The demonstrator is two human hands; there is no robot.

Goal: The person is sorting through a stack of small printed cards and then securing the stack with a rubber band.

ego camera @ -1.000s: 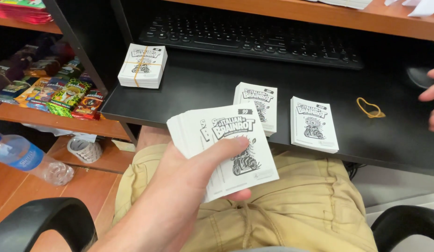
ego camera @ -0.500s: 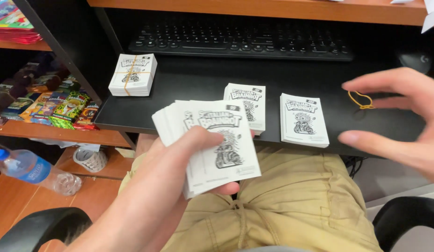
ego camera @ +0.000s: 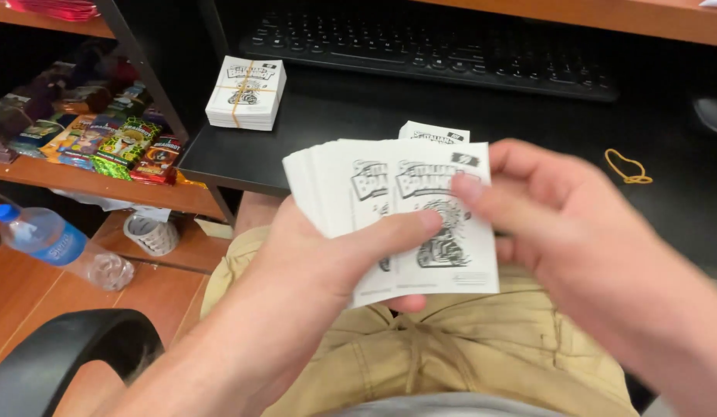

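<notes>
White cards (ego camera: 389, 212), printed in black line art, are sitting fanned in the left hand (ego camera: 328, 262), which is gripping them from below with its thumb lying across the front card. Taking the desk (ego camera: 358, 123) as the landmark, the fan is hovering just off its near edge, above the lap in tan trousers (ego camera: 420, 355).

Seen from the head camera, the right hand (ego camera: 574, 232) is coming in from the right side and pinching the front card's upper right corner between thumb and fingers, so both hands are closed on the same fan. The cards are standing with their long axis running up toward the desk, spread sideways to the left. The left hand is bearing the weight while the right is touching only the outermost card.

On the desk, behind the fan, one loose pile (ego camera: 434, 133) is peeking out, and a banded stack (ego camera: 245, 93) is lying well to the far left. A yellow rubber band (ego camera: 628, 167) is lying to the right, and a keyboard (ego camera: 436, 46) is sitting at the back. Left of the desk, a shelf (ego camera: 104, 189) is holding colourful packets (ego camera: 104, 143), and a bottle (ego camera: 57, 245) is lying on the floor below
</notes>
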